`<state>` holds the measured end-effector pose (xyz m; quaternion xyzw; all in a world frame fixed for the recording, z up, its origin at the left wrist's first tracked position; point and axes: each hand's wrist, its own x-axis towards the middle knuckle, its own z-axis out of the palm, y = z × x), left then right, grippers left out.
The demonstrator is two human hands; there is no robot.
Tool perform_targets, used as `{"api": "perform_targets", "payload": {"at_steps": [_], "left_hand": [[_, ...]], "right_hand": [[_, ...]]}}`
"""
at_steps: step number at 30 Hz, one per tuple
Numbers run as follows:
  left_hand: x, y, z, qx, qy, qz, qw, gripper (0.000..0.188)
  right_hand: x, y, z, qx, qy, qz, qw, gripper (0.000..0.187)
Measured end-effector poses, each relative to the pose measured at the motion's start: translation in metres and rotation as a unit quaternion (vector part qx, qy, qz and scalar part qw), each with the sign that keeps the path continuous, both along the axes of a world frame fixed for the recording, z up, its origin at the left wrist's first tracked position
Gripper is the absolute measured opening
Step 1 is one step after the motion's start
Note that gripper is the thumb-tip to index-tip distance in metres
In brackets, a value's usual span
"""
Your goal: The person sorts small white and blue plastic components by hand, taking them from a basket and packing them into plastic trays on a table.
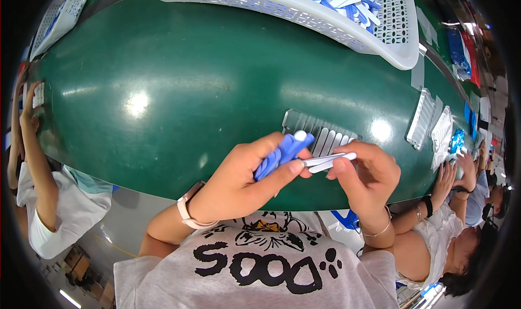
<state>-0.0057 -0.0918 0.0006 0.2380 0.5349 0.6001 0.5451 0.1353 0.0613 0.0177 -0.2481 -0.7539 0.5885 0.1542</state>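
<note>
My left hand [233,173] is closed around a bundle of small blue sticks [279,156], flat with rounded ends; one white tip shows at the top of the bundle. Between its thumb and fingers it also pinches a couple of white sticks [320,161] that point right. The fingertips of my right hand [374,173] are closed on the far ends of these white sticks. Just beyond both hands lies a clear plastic tray [294,119] with narrow slots. Several white sticks [327,141] stand side by side in it, and my hands partly cover its near side.
A white perforated basket [401,16] heaped with blue and white sticks stands at the far side of the green table [179,75]. More clear trays [420,119] lie to the right. Co-workers' hands [446,176] are at the right edge, and another person's arm [40,162] at the left.
</note>
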Motion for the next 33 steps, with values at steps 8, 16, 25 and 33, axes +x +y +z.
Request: {"api": "perform_targets", "payload": {"at_steps": [8,16,25,33], "left_hand": [[-0.008,-0.003,0.005,-0.083,0.05,0.068,0.993,0.017],[-0.013,-0.004,0.0,-0.067,-0.003,0.147,0.987,0.02],[-0.011,0.0,-0.003,-0.087,0.0,0.126,0.988,0.018],[0.0,0.004,-0.008,-0.025,0.127,0.105,0.986,0.014]], "right_hand": [[0.0,0.017,0.0,0.269,0.138,0.047,0.952,0.026],[0.009,0.011,-0.005,0.544,0.16,0.152,0.81,0.027],[-0.012,0.016,-0.013,0.211,-0.036,0.054,0.975,0.011],[-0.018,0.022,-0.007,0.314,-0.179,0.049,0.931,0.028]]}}
